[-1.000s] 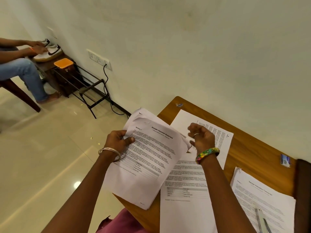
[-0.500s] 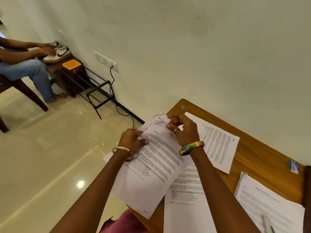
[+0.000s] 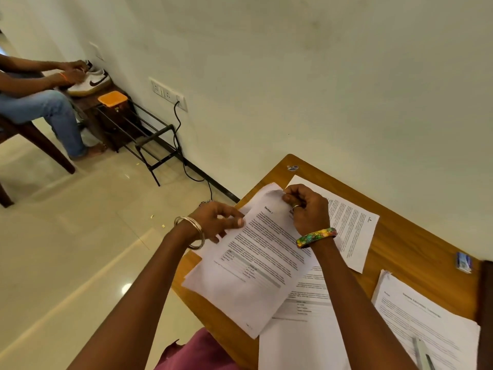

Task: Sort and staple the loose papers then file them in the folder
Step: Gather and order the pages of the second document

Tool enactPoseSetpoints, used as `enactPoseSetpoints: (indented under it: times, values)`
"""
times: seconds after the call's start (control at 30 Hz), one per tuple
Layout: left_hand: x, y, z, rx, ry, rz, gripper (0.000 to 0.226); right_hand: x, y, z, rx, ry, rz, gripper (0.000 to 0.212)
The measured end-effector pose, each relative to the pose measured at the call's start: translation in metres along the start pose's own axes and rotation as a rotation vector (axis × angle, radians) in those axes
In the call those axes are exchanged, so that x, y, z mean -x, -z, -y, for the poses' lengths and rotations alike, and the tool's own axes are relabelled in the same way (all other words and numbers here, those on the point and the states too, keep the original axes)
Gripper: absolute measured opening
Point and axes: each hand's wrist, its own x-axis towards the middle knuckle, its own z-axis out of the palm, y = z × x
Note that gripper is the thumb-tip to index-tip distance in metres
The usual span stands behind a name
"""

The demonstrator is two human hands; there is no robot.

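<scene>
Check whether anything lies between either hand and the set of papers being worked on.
Nothing does. The left hand holds the left edge of the held papers and the right hand pinches their top corner. No stapler or folder is identifiable in view, so the way onward cannot be judged.

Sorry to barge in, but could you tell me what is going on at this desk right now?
A person is sorting printed papers at a wooden desk. Their left hand holds the left edge of a small set of sheets, while their right hand pinches its top corner. More loose sheets lie on the desk beneath and beside it, and another stack sits at the near right. No folder is visible. Another person sits in the background.
</scene>
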Motion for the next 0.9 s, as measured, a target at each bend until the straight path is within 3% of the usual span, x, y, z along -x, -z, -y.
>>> enactPoseSetpoints:
  times: [0.13,0.2,0.3,0.5,0.9]
  values:
    - [-0.007,0.001,-0.031,-0.199,-0.22,-0.323,0.021,0.004,0.001,0.003,0.01,0.062,0.013,0.008]
    - [-0.011,-0.007,-0.039,-0.122,-0.344,-0.377,0.017,0.005,0.002,0.006,0.011,0.109,0.029,0.008]
    - [-0.014,-0.018,-0.045,0.112,-0.351,-0.46,0.011,0.006,0.005,0.006,-0.012,0.131,0.05,0.009]
    - [-0.015,-0.028,-0.051,0.301,-0.282,-0.547,0.018,0.009,0.012,0.009,-0.024,0.133,0.099,0.015]
    - [-0.013,-0.032,-0.058,0.414,-0.228,-0.47,0.003,0.006,0.002,0.021,-0.043,0.01,-0.002,0.008]
